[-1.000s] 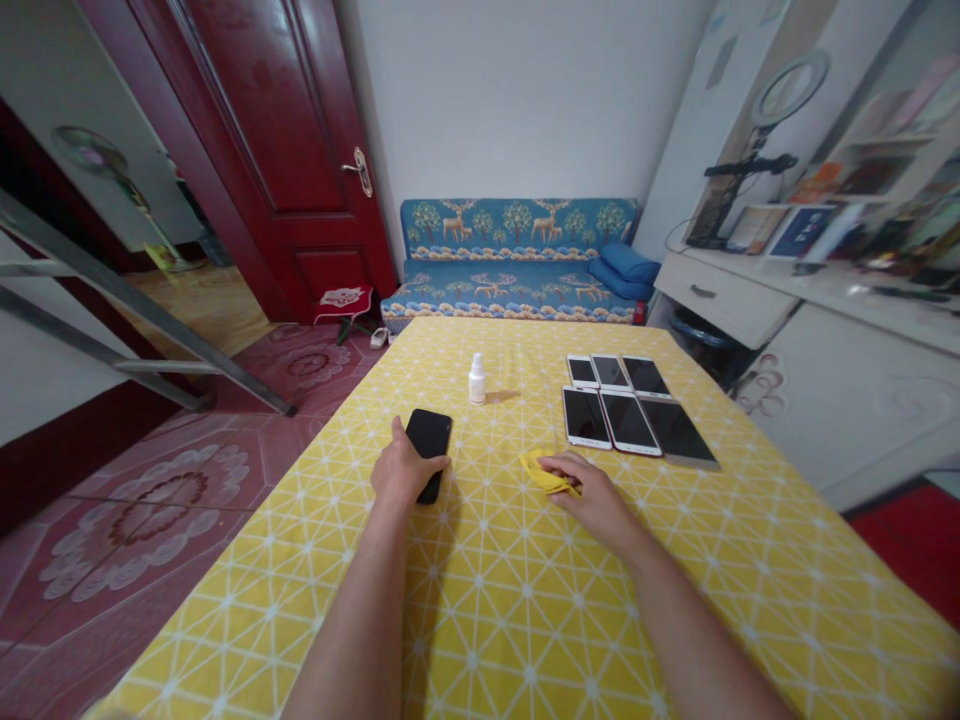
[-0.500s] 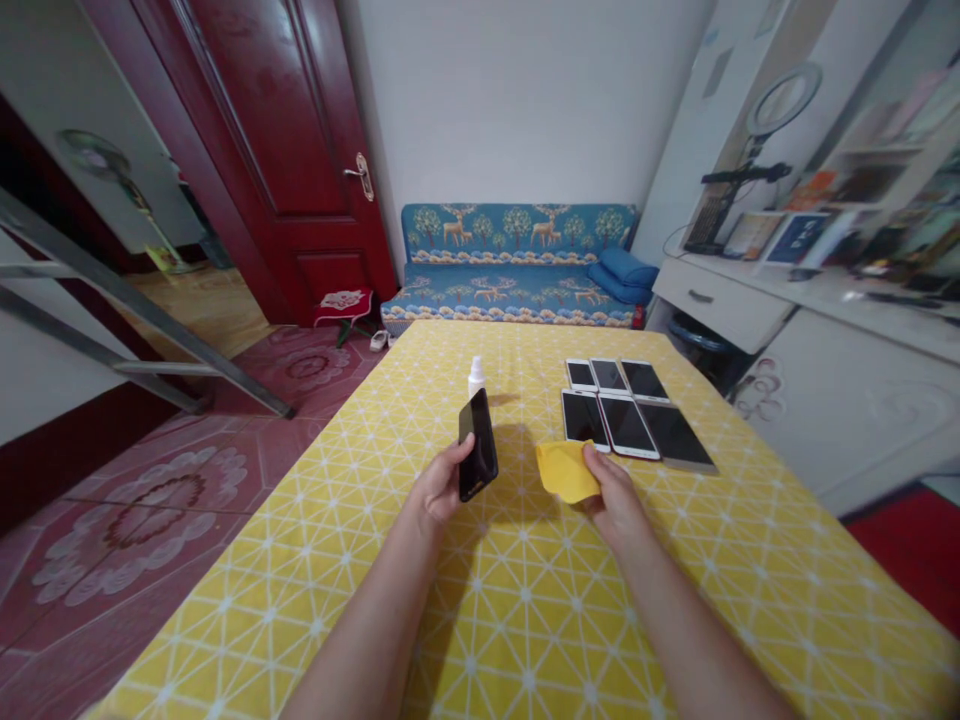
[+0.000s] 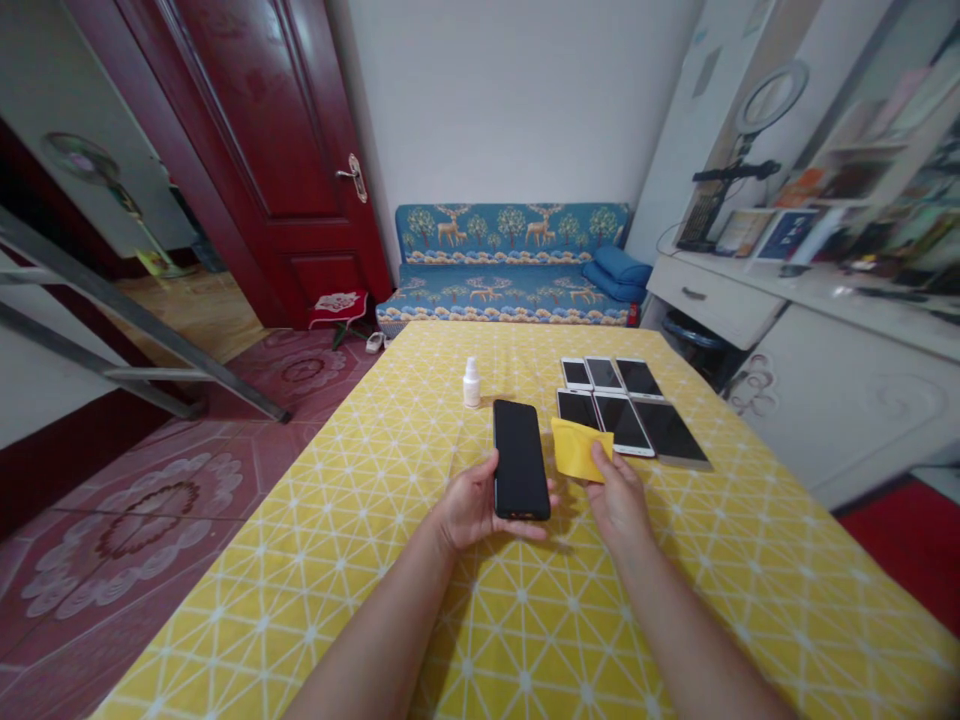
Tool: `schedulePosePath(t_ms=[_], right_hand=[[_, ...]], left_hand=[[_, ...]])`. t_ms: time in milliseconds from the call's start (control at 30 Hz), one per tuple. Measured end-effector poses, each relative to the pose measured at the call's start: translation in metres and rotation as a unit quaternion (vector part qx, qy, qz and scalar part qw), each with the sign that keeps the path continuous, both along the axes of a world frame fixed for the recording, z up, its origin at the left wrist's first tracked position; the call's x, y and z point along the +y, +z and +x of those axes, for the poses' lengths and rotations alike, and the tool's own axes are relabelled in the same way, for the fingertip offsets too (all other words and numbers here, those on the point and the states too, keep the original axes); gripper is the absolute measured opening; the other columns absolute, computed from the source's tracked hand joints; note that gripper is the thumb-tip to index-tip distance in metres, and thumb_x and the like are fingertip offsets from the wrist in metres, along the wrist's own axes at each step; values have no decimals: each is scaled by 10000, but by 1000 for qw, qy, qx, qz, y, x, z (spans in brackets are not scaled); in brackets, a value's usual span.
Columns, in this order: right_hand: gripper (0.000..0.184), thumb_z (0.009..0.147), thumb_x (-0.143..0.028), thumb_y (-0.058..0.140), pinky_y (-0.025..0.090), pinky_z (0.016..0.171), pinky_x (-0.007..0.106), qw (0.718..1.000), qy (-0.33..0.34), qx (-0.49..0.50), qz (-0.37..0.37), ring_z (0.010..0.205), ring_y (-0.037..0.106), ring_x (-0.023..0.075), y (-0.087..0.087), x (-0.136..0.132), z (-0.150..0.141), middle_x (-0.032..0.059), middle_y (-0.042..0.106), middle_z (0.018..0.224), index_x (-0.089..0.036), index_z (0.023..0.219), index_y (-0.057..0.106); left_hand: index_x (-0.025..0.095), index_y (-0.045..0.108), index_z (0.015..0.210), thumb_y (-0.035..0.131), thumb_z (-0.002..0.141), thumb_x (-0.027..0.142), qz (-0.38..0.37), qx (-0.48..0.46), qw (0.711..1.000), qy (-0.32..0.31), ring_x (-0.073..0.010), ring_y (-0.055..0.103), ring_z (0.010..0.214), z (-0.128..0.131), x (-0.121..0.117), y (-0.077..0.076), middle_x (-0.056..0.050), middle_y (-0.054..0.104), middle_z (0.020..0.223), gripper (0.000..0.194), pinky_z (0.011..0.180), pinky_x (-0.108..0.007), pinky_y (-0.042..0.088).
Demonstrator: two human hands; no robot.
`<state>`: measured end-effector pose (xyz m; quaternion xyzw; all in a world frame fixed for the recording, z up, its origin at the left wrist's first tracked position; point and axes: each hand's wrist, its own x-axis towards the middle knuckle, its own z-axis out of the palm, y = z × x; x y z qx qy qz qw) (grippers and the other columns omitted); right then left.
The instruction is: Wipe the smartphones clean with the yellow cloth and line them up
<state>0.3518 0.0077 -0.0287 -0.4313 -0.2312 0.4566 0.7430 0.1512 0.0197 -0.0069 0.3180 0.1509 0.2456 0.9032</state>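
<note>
A black smartphone [image 3: 520, 460] lies screen up across the fingers of my left hand [image 3: 476, 508], which is closed on it with the thumb along its left edge. My right hand [image 3: 619, 500] pinches a folded yellow cloth [image 3: 576, 450] between thumb and fingers, just right of the smartphone and apart from it. Behind the smartphone, a small white spray bottle [image 3: 471, 388] stands upright. Several other phones lie in two rows beyond the cloth, among them a white-framed phone [image 3: 623, 422] and a large dark phone [image 3: 672, 433]. The cloth partly hides the near-left phone.
A yellow patterned tablecloth [image 3: 337, 560] covers the table. Beyond it is a blue sofa [image 3: 495, 285]. A white cabinet [image 3: 862, 390] with a ring light [image 3: 772, 97] stands right; a metal ladder [image 3: 150, 335] leans at left, near a red door [image 3: 262, 120].
My left hand has turned the smartphone from tilted on edge to face up and moved it right. The cloth has shifted slightly right and is held more upright. The whole spray bottle now shows.
</note>
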Motion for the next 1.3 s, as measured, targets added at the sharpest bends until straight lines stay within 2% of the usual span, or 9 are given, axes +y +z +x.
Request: schedulePosePath(t_ms=[100, 200, 367, 533, 733, 933, 1033, 1200, 1300], right_hand=[[328, 684, -417, 783, 543, 779, 335, 1000, -16, -1, 8, 868, 690, 204, 3, -1, -3, 36, 741, 949, -198, 916, 705], [347, 697, -429, 770, 531, 803, 321, 1000, -18, 7, 22, 913, 681, 202, 7, -2, -6, 35, 736, 980, -200, 949, 704], [408, 714, -505, 732, 533, 752, 313, 999, -19, -41, 15, 898, 679, 215, 9, -4, -8, 50, 732, 962, -196, 977, 688], [483, 747, -578, 666, 535, 728, 328, 990, -31, -134, 18, 890, 677, 232, 4, -5, -6, 51, 737, 919, -199, 1046, 684], [479, 786, -555, 636, 501, 895, 397, 979, -42, -189, 64, 1028, 652, 250, 5, -5, -6, 83, 725, 1067, -196, 1097, 693], [403, 853, -484, 591, 432, 1016, 426, 966, -40, -242, 81, 1121, 619, 241, 19, -12, -8, 71, 697, 1165, -212, 1136, 680], [330, 896, -396, 560, 403, 1057, 426, 944, -20, -312, 110, 1169, 591, 232, 29, -20, -9, 61, 670, 1221, -232, 1158, 675], [284, 917, -249, 526, 380, 1095, 438, 875, 10, -443, 196, 1260, 526, 229, 39, -27, -10, 33, 607, 1319, -291, 1148, 687], [306, 917, -194, 513, 393, 1088, 468, 837, 22, -496, 230, 1296, 490, 238, 39, -27, -9, 34, 618, 1304, -290, 1153, 683]], left_hand=[[81, 527, 1277, 380, 912, 582, 13, 6, 1000, -10, -354, 508, 1247, 6, -3, -8, -237, 542, 1329, 638, 878, -508, 511], [115, 517, 1293, 431, 901, 565, 29, 21, 999, -5, -346, 526, 1221, 9, -6, -12, -227, 557, 1307, 602, 838, -503, 536], [195, 489, 1309, 523, 873, 526, 50, 60, 997, 11, -310, 624, 1045, 10, -10, -10, -185, 613, 1197, 548, 709, -458, 583], [183, 539, 1216, 554, 852, 525, 81, 93, 992, 19, -271, 657, 909, 11, -11, -5, -159, 637, 1083, 499, 566, -360, 590], [163, 574, 1142, 557, 850, 515, 111, 125, 986, 17, -219, 651, 793, 11, -13, 1, -129, 630, 965, 457, 475, -282, 566], [195, 545, 1244, 587, 835, 507, 132, 149, 980, -4, -197, 645, 765, 10, -15, 10, -112, 620, 949, 516, 457, -229, 538], [181, 557, 1231, 581, 838, 511, 141, 155, 978, -5, -199, 640, 766, 10, -15, 12, -114, 619, 934, 513, 452, -230, 532], [194, 573, 1188, 596, 833, 504, 134, 146, 980, 5, -210, 642, 826, 10, -15, 9, -115, 606, 970, 472, 479, -216, 536], [201, 567, 1179, 593, 826, 532, 118, 123, 985, 11, -227, 652, 832, 11, -14, 3, -119, 618, 995, 484, 494, -256, 558]])
